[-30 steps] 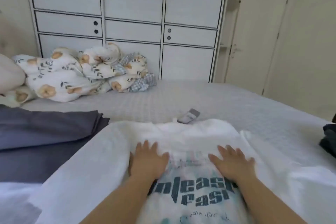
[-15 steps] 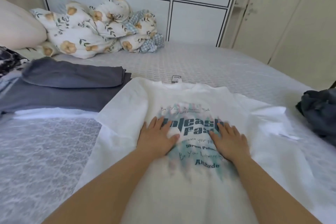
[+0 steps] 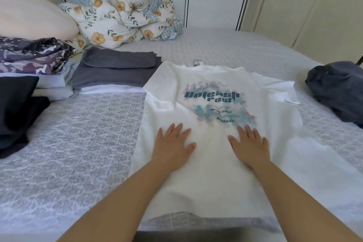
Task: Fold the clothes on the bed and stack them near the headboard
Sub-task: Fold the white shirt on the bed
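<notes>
Both hands (image 3: pixel 212 143) flat, pressing T-shirt (image 3: pixel 216 173)

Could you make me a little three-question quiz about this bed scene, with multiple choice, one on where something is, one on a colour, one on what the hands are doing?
1. Where does the crumpled dark blue garment lie?
A. right of the white T-shirt
B. on the pillow
C. under the shirt

2. What colour is the big lettering on the white T-shirt?
A. red
B. teal
C. yellow

3. How are the hands placed?
A. both flat on the shirt
B. both pinching a sleeve
C. one lifted off the bed

Answers: 1 A, it sits at the bed's right edge. 2 B, the print reads teal. 3 A, the left hand and right hand lie with straight fingers, pressing the fabric.
</notes>
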